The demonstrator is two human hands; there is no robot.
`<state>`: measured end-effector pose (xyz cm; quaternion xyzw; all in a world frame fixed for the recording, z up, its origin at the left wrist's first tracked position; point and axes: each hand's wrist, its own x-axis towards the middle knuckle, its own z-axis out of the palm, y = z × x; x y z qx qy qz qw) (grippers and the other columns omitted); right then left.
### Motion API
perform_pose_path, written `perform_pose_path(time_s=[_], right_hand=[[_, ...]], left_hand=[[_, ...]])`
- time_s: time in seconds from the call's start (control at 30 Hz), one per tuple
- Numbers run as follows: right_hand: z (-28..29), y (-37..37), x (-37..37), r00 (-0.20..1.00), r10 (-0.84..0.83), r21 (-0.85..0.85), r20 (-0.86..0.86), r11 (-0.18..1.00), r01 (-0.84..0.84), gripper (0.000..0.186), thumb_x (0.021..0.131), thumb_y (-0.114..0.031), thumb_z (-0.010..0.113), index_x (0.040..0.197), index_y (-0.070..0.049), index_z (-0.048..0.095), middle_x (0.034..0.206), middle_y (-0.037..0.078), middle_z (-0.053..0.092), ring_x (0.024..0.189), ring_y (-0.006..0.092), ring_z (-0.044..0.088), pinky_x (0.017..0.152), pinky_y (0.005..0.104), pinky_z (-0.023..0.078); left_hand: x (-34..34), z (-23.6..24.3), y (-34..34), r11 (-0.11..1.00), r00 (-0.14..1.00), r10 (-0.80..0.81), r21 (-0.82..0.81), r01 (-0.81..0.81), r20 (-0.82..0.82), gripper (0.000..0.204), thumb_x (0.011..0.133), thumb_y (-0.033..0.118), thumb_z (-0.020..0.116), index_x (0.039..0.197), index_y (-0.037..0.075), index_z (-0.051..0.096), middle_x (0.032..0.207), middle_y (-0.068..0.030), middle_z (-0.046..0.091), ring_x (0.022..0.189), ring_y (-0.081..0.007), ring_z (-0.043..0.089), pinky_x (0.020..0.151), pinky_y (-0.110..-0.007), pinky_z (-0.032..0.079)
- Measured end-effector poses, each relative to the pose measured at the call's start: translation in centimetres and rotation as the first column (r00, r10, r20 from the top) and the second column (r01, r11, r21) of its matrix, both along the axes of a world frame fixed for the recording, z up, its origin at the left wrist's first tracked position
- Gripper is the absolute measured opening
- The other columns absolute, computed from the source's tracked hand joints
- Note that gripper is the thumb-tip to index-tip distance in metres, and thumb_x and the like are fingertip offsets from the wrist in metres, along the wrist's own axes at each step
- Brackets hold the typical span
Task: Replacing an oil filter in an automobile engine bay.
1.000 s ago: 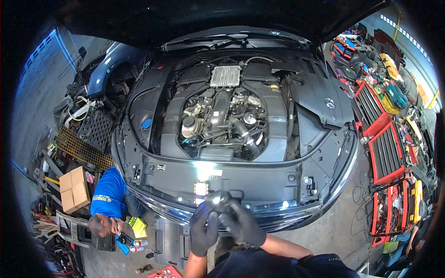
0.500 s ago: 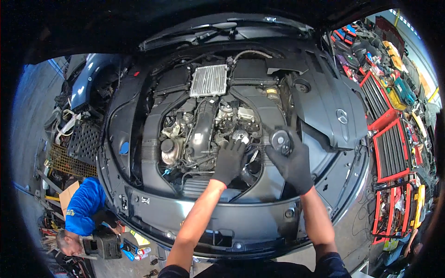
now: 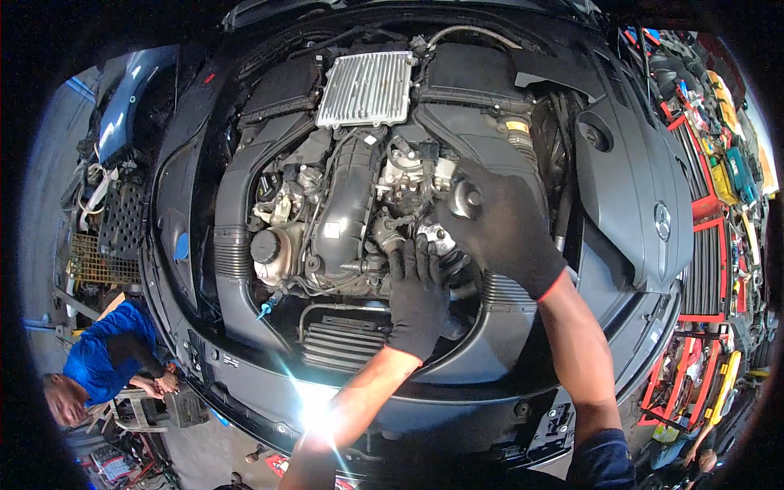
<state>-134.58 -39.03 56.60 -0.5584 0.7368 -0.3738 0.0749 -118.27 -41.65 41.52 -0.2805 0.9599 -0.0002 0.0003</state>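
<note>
My right hand (image 3: 514, 220), in a black glove with a red cuff edge, is closed around a round black part (image 3: 467, 198) with a shiny raised centre. It holds this over the right side of an engine. My left hand (image 3: 416, 298), gloved alike, lies with outstretched fingers at the engine's front, its fingertips beside a bright silver metal piece (image 3: 437, 237). Whether they touch it I cannot tell. Left of that hand runs a black plastic duct (image 3: 347, 216). A ribbed silver box (image 3: 365, 88) sits at the engine's rear.
A cream reservoir with a black cap (image 3: 270, 247) stands left of the engine. A black cover panel (image 3: 633, 163) lies along the right fender. A co-worker in blue (image 3: 110, 351) crouches at lower left. Red tool drawers (image 3: 704, 269) line the right.
My right hand has moved left with the round part, closer to my left hand and the silver piece. The view has drawn nearer the engine. A bright glare now lies over my left forearm.
</note>
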Motion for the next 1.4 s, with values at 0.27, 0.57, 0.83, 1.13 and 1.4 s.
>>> perform_pose_path(time_s=[0.27, 0.57, 0.83, 1.13, 1.4], right_hand=[[-3.0, -1.5, 0.4, 0.996, 0.025, 0.1, -0.089, 0.995, -0.016, 0.03, 0.081, -0.021, 0.073, 0.103, -0.002, 0.065, 0.083, 0.025, 0.067, 0.078, 0.0455, 0.067, 0.071, 0.0512, 0.053], [-2.3, -1.5, -0.8, 0.998, 0.041, 0.058, -0.039, 0.998, -0.039, 0.025, 0.082, -0.019, 0.071, 0.096, 0.001, 0.064, 0.078, 0.026, 0.066, 0.076, 0.0452, 0.066, 0.068, 0.05, 0.052], [-1.7, 1.0, -1.1, 0.999, -0.032, 0.077, -0.034, 0.996, 0.035, 0.031, 0.08, -0.021, 0.074, 0.102, -0.002, 0.064, 0.079, 0.025, 0.068, 0.078, 0.045, 0.068, 0.072, 0.0528, 0.053], [-2.6, 1.6, -0.2, 0.997, 0.024, 0.155, -0.07, 0.988, -0.013, 0.031, 0.083, -0.023, 0.073, 0.102, -0.001, 0.062, 0.072, 0.025, 0.066, 0.074, 0.046, 0.067, 0.069, 0.0538, 0.054], [-3.1, 0.9, 1.8, 0.977, -0.014, 0.148, -0.213, 0.988, 0.046, 0.03, 0.084, -0.024, 0.073, 0.1, 0.0, 0.062, 0.074, 0.026, 0.067, 0.073, 0.0464, 0.067, 0.069, 0.0542, 0.054]], left_hand=[[0.0, 0.7, 0.6, 0.999, 0.999, -0.033, 0.017, 0.034, -0.038, 0.067, 0.089, 0.031, 0.058, 0.142, -0.008, 0.048, 0.146, -0.0295, 0.05, 0.145, -0.0422, 0.038, 0.124, -0.058, 0.019], [-0.1, -0.2, 0.6, 0.999, 0.997, -0.013, -0.039, 0.011, -0.076, 0.07, 0.088, 0.031, 0.056, 0.143, -0.011, 0.046, 0.151, -0.0305, 0.045, 0.145, -0.0422, 0.038, 0.124, -0.059, 0.016], [0.1, 0.3, -0.2, 1.0, 1.0, -0.026, 0.01, 0.026, 0.01, 0.073, 0.089, 0.036, 0.057, 0.146, -0.007, 0.046, 0.155, -0.0283, 0.041, 0.145, -0.0407, 0.038, 0.124, -0.057, 0.016], [-0.4, 1.6, 0.3, 0.998, 0.995, 0.035, 0.043, -0.039, 0.091, 0.063, 0.098, 0.034, 0.044, 0.149, -0.002, 0.045, 0.159, -0.0216, 0.038, 0.151, -0.0351, 0.03, 0.125, -0.056, 0.01], [-0.2, 1.7, 0.3, 0.998, 0.997, 0.046, 0.033, -0.048, 0.066, 0.061, 0.1, 0.03, 0.038, 0.152, -0.002, 0.04, 0.16, -0.0189, 0.038, 0.152, -0.0338, 0.028, 0.125, -0.057, 0.009]])
